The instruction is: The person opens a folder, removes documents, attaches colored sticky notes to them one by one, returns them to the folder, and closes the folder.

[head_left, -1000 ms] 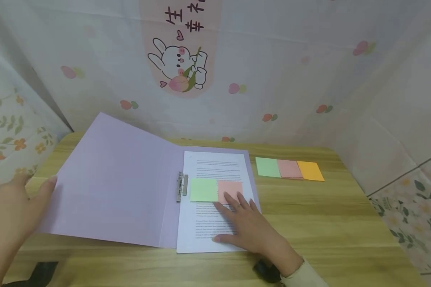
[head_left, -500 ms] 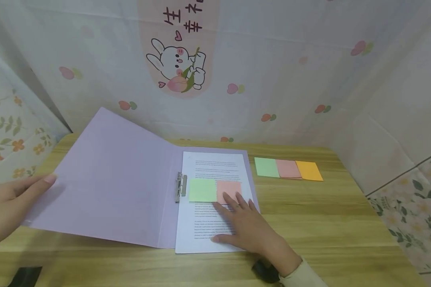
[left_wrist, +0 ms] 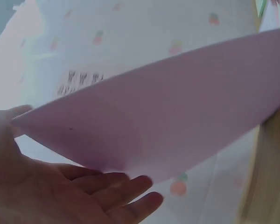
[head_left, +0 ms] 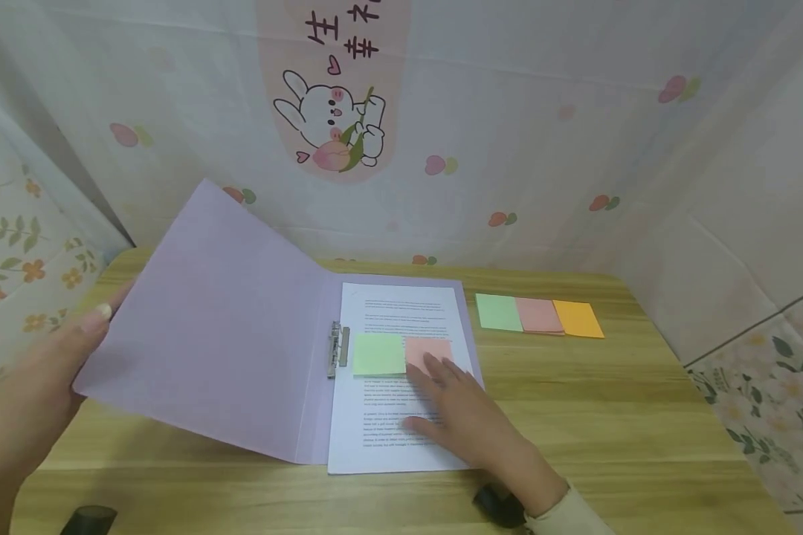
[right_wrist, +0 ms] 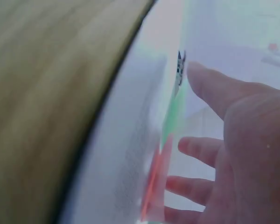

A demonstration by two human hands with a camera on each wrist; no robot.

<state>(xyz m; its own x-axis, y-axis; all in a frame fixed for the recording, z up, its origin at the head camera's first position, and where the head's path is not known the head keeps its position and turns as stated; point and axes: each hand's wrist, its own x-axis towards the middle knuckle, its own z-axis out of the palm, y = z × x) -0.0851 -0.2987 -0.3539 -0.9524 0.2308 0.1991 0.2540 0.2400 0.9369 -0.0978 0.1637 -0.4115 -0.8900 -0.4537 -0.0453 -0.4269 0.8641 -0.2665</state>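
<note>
A lilac folder [head_left: 207,319] lies spread, its left cover raised at a slant. My left hand [head_left: 53,379] holds the cover's outer edge, thumb on the inner side and fingers [left_wrist: 126,186] behind it. Printed sheets [head_left: 381,446] rest on the right side, beside a metal clip [head_left: 334,349] at the spine. A green sticky note [head_left: 378,354] and a pink sticky note [head_left: 424,348] sit side by side on the sheets. My right hand [head_left: 471,416] hovers over the paper with fingers spread, partly covering the pink note; whether fingertips touch it, I cannot tell.
Green [head_left: 500,312], pink [head_left: 538,316] and orange sticky pads [head_left: 578,319] lie in a row right of the folder. Wooden tabletop [head_left: 616,431] surrounds it. A patterned curtain [head_left: 508,111] hangs along the back edge.
My left hand has taken the cover's edge and lifted it, tilting it up and toward the right. My right hand has risen slightly from the sheets, its fingers drawn a little right.
</note>
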